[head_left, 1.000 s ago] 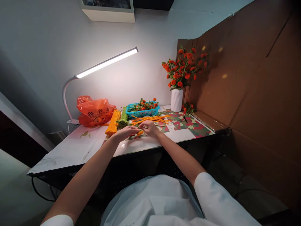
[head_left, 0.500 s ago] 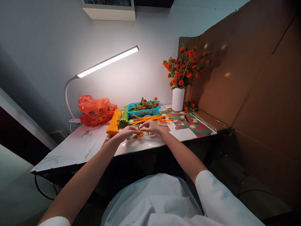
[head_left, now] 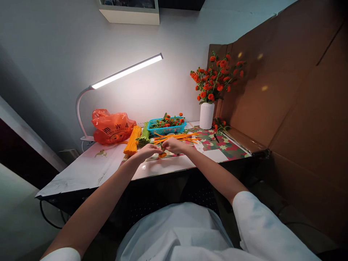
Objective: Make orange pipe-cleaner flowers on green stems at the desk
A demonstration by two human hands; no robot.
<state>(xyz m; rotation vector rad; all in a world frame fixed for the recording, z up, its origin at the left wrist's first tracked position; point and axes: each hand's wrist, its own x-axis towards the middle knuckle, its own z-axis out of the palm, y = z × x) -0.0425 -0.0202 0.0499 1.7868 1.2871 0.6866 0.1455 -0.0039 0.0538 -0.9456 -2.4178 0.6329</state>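
My left hand (head_left: 148, 152) is pinching the small orange flower (head_left: 162, 155) close to its head, just below the center of the frame. My right hand (head_left: 173, 145) is pressing its fingertips together at the green stem (head_left: 161, 146); exact finger contact is too small to tell.

Labels: red plastic bag (head_left: 114, 128), left of center, is showing dark Chinese characters, the middle one reading 光. Latin line below is looking like "ING GUANG LU", start unclear. Cartoon face is sitting under that.

Containers: blue basket (head_left: 166, 129), mid-frame, is holding green sprigs with orange-red blooms (head_left: 171, 121). White ribbed vase (head_left: 207, 116), right of center, is standing upright and holding a tall spray of orange-red flowers (head_left: 213, 79).

Around: orange bundle (head_left: 132, 142) and green bundle (head_left: 144, 135) are lying side by side between bag and basket. Loose orange sticks (head_left: 178, 137) are crossing each other in front of the basket, just beyond my hands. More flowers (head_left: 219, 125) are lying by the vase foot. White desk lamp (head_left: 127, 71), upper left, is glowing over the table (head_left: 78, 172). Cardboard (head_left: 277, 90) is walling off the right side
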